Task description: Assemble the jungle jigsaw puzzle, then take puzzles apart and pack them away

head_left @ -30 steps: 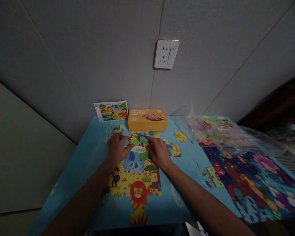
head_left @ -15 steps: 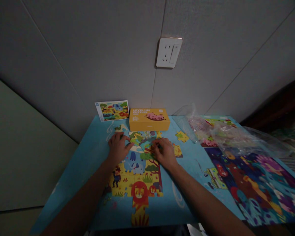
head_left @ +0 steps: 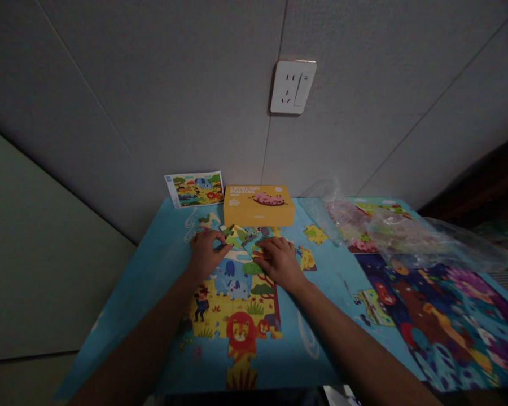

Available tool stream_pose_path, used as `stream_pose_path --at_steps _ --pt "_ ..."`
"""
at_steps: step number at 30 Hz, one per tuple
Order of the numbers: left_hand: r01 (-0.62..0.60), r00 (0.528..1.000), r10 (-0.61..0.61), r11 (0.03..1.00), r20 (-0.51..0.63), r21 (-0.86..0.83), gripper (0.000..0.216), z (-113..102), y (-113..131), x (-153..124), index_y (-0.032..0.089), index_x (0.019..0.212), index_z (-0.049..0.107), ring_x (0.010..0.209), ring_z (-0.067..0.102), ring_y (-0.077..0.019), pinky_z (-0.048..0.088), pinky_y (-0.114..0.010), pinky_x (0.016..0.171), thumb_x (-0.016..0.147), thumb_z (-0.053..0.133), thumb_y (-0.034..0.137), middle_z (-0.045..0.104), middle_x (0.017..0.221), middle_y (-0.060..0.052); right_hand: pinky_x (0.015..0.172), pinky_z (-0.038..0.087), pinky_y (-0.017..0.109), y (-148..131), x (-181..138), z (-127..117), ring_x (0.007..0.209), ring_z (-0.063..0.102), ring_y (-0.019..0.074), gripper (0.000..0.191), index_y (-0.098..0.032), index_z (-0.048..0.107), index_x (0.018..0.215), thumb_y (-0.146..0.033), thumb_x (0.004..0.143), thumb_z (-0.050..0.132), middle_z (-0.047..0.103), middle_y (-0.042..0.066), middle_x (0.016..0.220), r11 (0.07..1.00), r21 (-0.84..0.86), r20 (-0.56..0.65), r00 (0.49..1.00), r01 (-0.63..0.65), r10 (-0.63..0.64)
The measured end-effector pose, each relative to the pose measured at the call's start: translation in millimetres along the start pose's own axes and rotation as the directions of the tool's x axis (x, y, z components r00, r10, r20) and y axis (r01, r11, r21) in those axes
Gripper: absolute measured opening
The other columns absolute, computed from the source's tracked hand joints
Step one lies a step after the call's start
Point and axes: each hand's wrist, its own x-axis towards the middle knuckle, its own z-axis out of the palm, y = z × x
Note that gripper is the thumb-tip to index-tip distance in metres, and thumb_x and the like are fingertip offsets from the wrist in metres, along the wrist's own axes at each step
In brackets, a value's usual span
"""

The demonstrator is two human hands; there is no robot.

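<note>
Puzzle [head_left: 237,307] is lying part-joined before the box [head_left: 259,215], loose pieces [head_left: 315,234] remaining; my left hand [head_left: 206,255] is pinching one, right hand [head_left: 283,264] curled, hold unclear.

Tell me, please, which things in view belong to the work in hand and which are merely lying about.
Seem to belong:
- lion-and-elephant jigsaw
- green jigsaw piece by the left hand
- loose yellow jigsaw piece
- picture card showing similar animals

Apparently just lying about:
- yellow "LEVEL UP! PUZZLES" box
- clear plastic bag
- dark-blue picture
</note>
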Motion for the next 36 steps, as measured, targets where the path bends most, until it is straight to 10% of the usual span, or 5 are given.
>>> stream_pose_path --at_steps 10,22,26,29,36 --pt "-0.104 0.995 0.103 0.971 -0.016 -0.217 0.014 -3.8 6.7 -2.2 0.022 0.094 0.071 0.074 0.067 -0.0145 0.053 -0.026 0.074 0.083 0.062 0.025 0.072 0.081 0.001 0.087 0.034 0.040 2.8 -0.2 2.2 0.106 0.053 0.0259 0.030 -0.026 0.066 0.110 -0.041 0.084 0.069 0.066 0.006 0.111 1.000 0.001 -0.001 1.000 0.010 -0.010" --pt "0.052 0.952 -0.051 0.999 -0.302 -0.006 0.026 -36.8 -35.6 15.2 0.018 0.100 0.065 0.099 0.064 -0.0277 0.049 -0.050 0.091 0.084 0.045 0.015 0.069 0.101 -0.010 0.088 0.036 0.044 6.4 -1.3 -6.3 0.105 0.051 0.0283 0.024 -0.022 0.068 0.107 -0.020 0.084 0.062 0.060 0.011 0.117 0.990 -0.070 -0.111 0.987 -0.126 0.117" --pt "-0.110 0.979 0.118 0.992 -0.166 0.056 0.016 -37.0 -29.7 12.1 0.018 0.093 0.068 0.099 0.061 -0.0284 0.044 -0.050 0.097 0.082 0.056 0.022 0.068 0.096 -0.010 0.088 0.038 0.045 0.6 -3.8 -11.2 0.105 0.051 0.0290 0.022 -0.019 0.068 0.104 -0.020 0.083 0.061 0.058 0.013 0.117 0.996 -0.034 -0.185 0.980 -0.080 0.072" --pt "-0.286 0.958 0.285 0.958 0.017 0.014 0.015 -24.4 -9.1 1.7 0.021 0.093 0.069 0.100 0.060 -0.0229 0.046 -0.039 0.096 0.083 0.059 0.024 0.067 0.096 -0.006 0.088 0.041 0.041 -19.0 -13.3 -13.6 0.102 0.052 0.0255 0.026 -0.018 0.065 0.109 -0.027 0.085 0.060 0.060 0.012 0.111 0.968 0.128 -0.080 0.975 0.215 -0.206" --pt "-0.429 0.861 0.427 0.902 0.276 -0.059 0.019 -8.3 4.6 -4.1 0.022 0.103 0.069 0.101 0.057 -0.0223 0.045 -0.038 0.093 0.086 0.060 0.022 0.062 0.102 -0.007 0.099 0.034 0.043 -78.0 -40.0 -10.5 0.122 0.043 0.0268 0.052 -0.027 0.061 0.123 -0.046 0.074 0.068 0.051 0.007 0.137 0.622 0.378 0.309 0.539 0.686 -0.783"
